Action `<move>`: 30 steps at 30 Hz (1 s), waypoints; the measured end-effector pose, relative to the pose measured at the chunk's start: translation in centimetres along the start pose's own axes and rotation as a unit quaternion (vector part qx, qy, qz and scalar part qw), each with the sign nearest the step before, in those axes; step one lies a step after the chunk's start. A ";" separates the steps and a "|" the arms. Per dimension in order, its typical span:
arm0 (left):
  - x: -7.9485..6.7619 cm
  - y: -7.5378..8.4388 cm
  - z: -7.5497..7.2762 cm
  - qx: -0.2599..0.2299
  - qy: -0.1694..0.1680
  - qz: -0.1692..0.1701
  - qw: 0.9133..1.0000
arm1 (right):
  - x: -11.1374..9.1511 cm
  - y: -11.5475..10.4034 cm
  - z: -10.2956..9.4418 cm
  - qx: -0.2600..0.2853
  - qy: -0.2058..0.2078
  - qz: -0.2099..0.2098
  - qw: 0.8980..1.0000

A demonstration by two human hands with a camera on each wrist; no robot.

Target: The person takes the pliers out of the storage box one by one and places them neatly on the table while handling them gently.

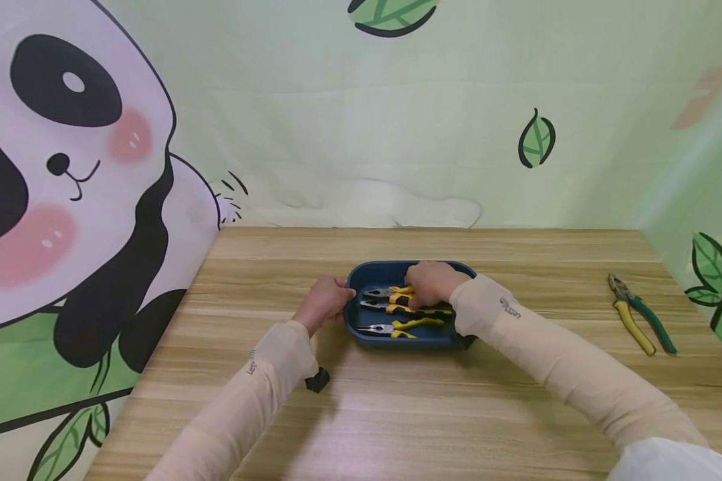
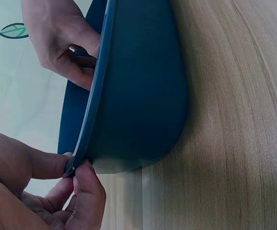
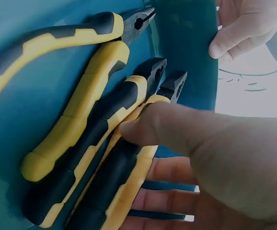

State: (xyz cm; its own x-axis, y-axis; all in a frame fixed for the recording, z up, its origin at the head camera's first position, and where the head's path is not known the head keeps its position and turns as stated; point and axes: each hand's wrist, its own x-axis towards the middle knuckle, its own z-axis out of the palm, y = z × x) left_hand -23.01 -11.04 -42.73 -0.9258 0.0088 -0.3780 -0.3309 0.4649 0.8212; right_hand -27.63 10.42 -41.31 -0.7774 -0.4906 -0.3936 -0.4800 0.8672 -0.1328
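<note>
A blue tray (image 1: 409, 344) with rounded corners stands on the table and holds several pliers. My left hand (image 1: 323, 300) pinches its left rim between thumb and fingers, as the left wrist view shows closely. Inside the tray, my right hand (image 1: 434, 284) grips black-and-yellow pliers (image 3: 117, 184), thumb over one handle and fingers along the far side. Right beside them lies another pair of pliers (image 3: 98, 139) with similar handles. Needle-nose pliers (image 1: 378, 329) with spread yellow-and-black handles lie nearest the tray's front wall. Jaws of all these pliers point toward the left hand.
Combination pliers (image 1: 640, 314) with one yellow and one green handle lie on the wooden table (image 1: 397, 414) to the right of the tray. Behind the table rises a pale green backdrop (image 1: 313, 133) printed with a panda and leaves.
</note>
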 end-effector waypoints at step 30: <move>0.2 -0.3 0.2 0.019 0.010 0.015 1.000 | 0.2 -0.5 -1.7 0.113 -0.086 0.037 0.989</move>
State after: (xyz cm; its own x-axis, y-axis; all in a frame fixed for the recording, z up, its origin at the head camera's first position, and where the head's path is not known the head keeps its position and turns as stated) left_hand -23.06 -11.04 -43.12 -0.9386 0.0057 -0.3449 -0.2964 0.4983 0.8148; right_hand -28.22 9.76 -39.75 -0.7171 -0.4207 -0.5557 -0.3068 0.9064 -0.2904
